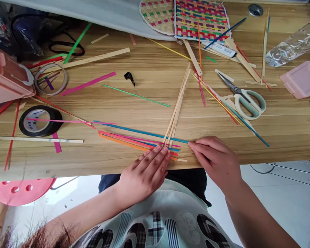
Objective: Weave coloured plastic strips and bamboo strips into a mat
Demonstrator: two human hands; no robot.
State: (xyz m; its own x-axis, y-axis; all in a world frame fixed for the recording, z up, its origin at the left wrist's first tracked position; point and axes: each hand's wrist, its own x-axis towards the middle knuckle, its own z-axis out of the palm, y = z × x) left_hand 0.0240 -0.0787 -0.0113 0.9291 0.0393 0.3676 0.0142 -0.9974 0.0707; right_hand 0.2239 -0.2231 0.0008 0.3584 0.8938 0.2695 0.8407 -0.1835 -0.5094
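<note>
My left hand (150, 168) lies flat, fingers stretched together, over the crossing of several strips near the table's front edge. Under its fingertips run pale bamboo strips (177, 103) that fan slightly away from me. Crossing them from the left are orange strips (124, 140), pink-red strips (119, 135) and a short blue piece. Just beyond these, a long blue strip (134, 130) lies across the pale ones. My right hand (217, 158) pinches its right end between thumb and fingertips. The exact weave under my left hand is hidden.
Scissors (243, 96) lie at the right, beside loose strips. Black tape (40, 120), a clear tape roll (51, 79) and a pink bin (7, 75) stand left. Woven mats (201, 19) are at the back. A plastic bottle (294, 41) and pink lid (301, 80) lie far right.
</note>
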